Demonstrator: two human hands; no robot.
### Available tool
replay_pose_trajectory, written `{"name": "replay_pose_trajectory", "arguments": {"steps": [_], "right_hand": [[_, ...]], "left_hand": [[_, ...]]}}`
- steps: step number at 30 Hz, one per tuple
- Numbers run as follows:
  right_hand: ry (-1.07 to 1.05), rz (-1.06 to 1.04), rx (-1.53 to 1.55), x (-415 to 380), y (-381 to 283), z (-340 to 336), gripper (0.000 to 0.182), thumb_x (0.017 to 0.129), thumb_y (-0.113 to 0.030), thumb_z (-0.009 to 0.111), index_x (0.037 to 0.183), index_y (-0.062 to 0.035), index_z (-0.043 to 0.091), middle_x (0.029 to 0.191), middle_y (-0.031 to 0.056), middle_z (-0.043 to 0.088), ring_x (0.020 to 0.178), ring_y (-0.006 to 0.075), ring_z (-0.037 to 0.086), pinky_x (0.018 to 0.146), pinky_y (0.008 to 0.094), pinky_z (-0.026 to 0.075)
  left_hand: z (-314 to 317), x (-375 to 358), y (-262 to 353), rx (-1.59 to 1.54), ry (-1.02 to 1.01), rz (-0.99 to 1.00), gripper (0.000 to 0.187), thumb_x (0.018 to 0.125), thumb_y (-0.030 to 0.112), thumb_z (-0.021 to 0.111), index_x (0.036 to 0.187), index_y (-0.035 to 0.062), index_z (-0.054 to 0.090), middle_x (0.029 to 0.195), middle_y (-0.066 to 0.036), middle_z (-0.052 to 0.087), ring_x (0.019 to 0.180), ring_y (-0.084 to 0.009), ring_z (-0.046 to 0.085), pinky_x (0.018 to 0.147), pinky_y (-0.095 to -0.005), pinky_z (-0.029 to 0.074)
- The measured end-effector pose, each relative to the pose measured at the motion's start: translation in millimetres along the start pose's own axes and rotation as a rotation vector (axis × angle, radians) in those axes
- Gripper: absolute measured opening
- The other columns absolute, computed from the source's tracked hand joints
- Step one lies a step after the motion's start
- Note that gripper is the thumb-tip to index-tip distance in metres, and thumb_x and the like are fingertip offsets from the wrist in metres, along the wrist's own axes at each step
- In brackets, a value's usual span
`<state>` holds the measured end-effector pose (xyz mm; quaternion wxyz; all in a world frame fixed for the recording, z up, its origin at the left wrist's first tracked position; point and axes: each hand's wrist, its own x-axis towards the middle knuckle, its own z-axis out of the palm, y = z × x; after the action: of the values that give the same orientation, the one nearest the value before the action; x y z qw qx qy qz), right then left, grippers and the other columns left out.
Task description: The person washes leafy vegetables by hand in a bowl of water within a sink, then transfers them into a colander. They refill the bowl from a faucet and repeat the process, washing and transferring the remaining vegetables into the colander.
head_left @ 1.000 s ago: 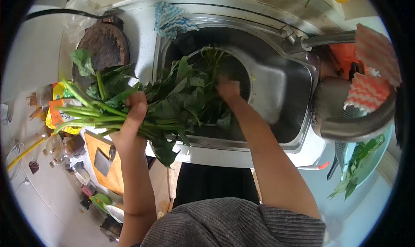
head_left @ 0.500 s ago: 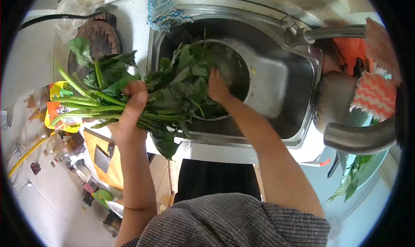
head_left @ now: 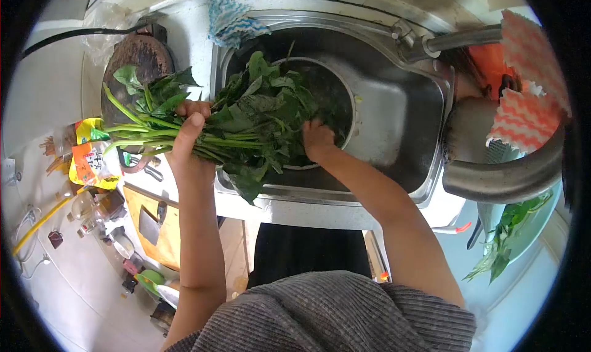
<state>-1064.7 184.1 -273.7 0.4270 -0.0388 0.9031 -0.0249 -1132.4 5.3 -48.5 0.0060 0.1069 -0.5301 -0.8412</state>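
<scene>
A large bunch of leafy greens (head_left: pixel 261 109) stretches from the left rim of the sink (head_left: pixel 394 106) over a round basin (head_left: pixel 352 109) standing in it. My left hand (head_left: pixel 192 143) is wrapped round the stems, thumb on top, with the pale green stalk ends sticking out to the left. At the right edge of the leaves, over the basin, is my right hand (head_left: pixel 319 140). Its fingers are bent against the leaves, and what they hold, if anything, is hidden. Dark water or shadow fills the basin's right part.
A blue-and-white cloth (head_left: pixel 233 24) lies at the sink's back left corner. The faucet (head_left: pixel 425 46) is at the back right. A cutting board with a cleaver (head_left: pixel 149 226) lies at the lower left. Right of the sink are a pan (head_left: pixel 474 130) and a plate with greens (head_left: pixel 523 229).
The leaves near the basin have lifted and gathered together. My right hand has moved slightly down and right, and its fingers are more bent. My left hand still grips the stems.
</scene>
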Motion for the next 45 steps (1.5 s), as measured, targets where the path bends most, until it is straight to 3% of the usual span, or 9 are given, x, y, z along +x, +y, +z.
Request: {"name": "replay_pose_trajectory", "arguments": {"steps": [10, 14, 18, 25, 28, 34, 37, 41, 45], "right_hand": [[-0.001, -0.138, 0.286, 30.8, 14.7, 5.3, 0.064, 0.079, -0.016, 0.055, 0.138, -0.0114, 0.031, 0.125, 0.0188, 0.048, 0.109, 0.0329, 0.051, 0.085, 0.0477, 0.046], [0.565, 0.152, 0.134, 13.6, -10.5, 26.7, 0.044, 0.080, -0.015, 0.054, 0.125, -0.0123, 0.049, 0.111, 0.0174, 0.057, 0.104, 0.0311, 0.057, 0.085, 0.0480, 0.046], [-0.197, 0.003, 0.260, 27.4, 31.4, -6.6, 0.046, 0.082, -0.022, 0.054, 0.125, -0.0066, 0.050, 0.120, 0.0223, 0.049, 0.112, 0.0367, 0.047, 0.090, 0.0480, 0.043], [-0.313, -0.096, 0.094, -2.2, 27.7, -48.2, 0.051, 0.080, -0.040, 0.060, 0.119, -0.0086, 0.054, 0.127, 0.0215, 0.045, 0.117, 0.0362, 0.042, 0.092, 0.0476, 0.041], [0.752, 0.002, 0.354, 8.9, 33.3, -31.7, 0.054, 0.082, -0.042, 0.058, 0.125, -0.0108, 0.049, 0.131, 0.0187, 0.043, 0.124, 0.0330, 0.039, 0.094, 0.0453, 0.040], [-0.145, -0.117, 0.372, 32.7, 47.6, -46.4, 0.069, 0.085, -0.046, 0.053, 0.142, -0.0225, 0.020, 0.143, 0.0218, 0.024, 0.126, 0.0412, 0.034, 0.097, 0.0486, 0.038], [0.612, 0.340, 0.392, 48.9, -9.1, 25.6, 0.064, 0.082, -0.035, 0.059, 0.138, -0.0274, 0.029, 0.128, 0.0225, 0.043, 0.106, 0.0357, 0.053, 0.084, 0.0469, 0.046], [0.030, -0.166, 0.391, 26.8, 30.3, -6.8, 0.066, 0.082, -0.027, 0.056, 0.140, -0.0157, 0.027, 0.122, 0.0239, 0.049, 0.098, 0.0357, 0.058, 0.077, 0.0478, 0.050], [0.339, 0.508, 1.002, 33.9, 3.5, 9.4, 0.044, 0.075, -0.008, 0.058, 0.119, -0.0058, 0.049, 0.121, 0.0241, 0.045, 0.099, 0.0404, 0.054, 0.083, 0.0430, 0.046]], "left_hand": [[-13.5, 2.7, 2.3, 0.023, -0.076, -0.021, 0.031, 0.070, 0.004, 0.063, 0.092, 0.0098, 0.040, 0.082, -0.004, 0.044, 0.086, -0.0196, 0.045, 0.095, -0.0366, 0.033], [-14.5, -2.1, 4.5, 0.007, -0.093, -0.023, 0.031, 0.070, 0.003, 0.063, 0.091, 0.0094, 0.041, 0.082, -0.004, 0.045, 0.085, -0.0198, 0.045, 0.093, -0.0357, 0.034], [-14.3, -1.4, 3.3, 0.011, -0.096, -0.063, 0.032, 0.070, 0.004, 0.064, 0.091, 0.0090, 0.041, 0.081, -0.004, 0.045, 0.085, -0.0194, 0.046, 0.093, -0.0356, 0.034], [-3.6, 1.9, 9.2, 0.041, 0.007, -0.018, 0.035, 0.066, 0.004, 0.067, 0.088, 0.0074, 0.041, 0.074, -0.004, 0.044, 0.077, -0.0184, 0.047, 0.089, -0.0360, 0.036], [-3.8, -2.6, 11.7, 0.116, 0.031, -0.004, 0.032, 0.068, 0.007, 0.065, 0.091, 0.0058, 0.043, 0.079, -0.006, 0.047, 0.084, -0.0202, 0.048, 0.092, -0.0372, 0.036], [-19.9, 4.4, 14.3, 0.201, 0.055, -0.074, 0.032, 0.072, 0.016, 0.062, 0.097, -0.0001, 0.052, 0.092, -0.011, 0.057, 0.098, -0.0244, 0.052, 0.093, -0.0389, 0.038], [-28.2, 7.9, 13.2, 0.071, -0.043, -0.027, 0.029, 0.072, 0.014, 0.063, 0.096, -0.0004, 0.056, 0.094, -0.011, 0.058, 0.099, -0.0251, 0.052, 0.094, -0.0396, 0.038], [-24.1, 6.0, 16.2, 0.167, 0.021, -0.057, 0.029, 0.072, 0.010, 0.063, 0.098, 0.0021, 0.053, 0.093, -0.010, 0.057, 0.097, -0.0246, 0.053, 0.095, -0.0402, 0.037], [-22.5, 5.1, 22.4, 0.154, 0.009, -0.031, 0.029, 0.071, 0.008, 0.062, 0.096, 0.0047, 0.047, 0.091, -0.009, 0.055, 0.095, -0.0233, 0.053, 0.096, -0.0399, 0.036]]}}
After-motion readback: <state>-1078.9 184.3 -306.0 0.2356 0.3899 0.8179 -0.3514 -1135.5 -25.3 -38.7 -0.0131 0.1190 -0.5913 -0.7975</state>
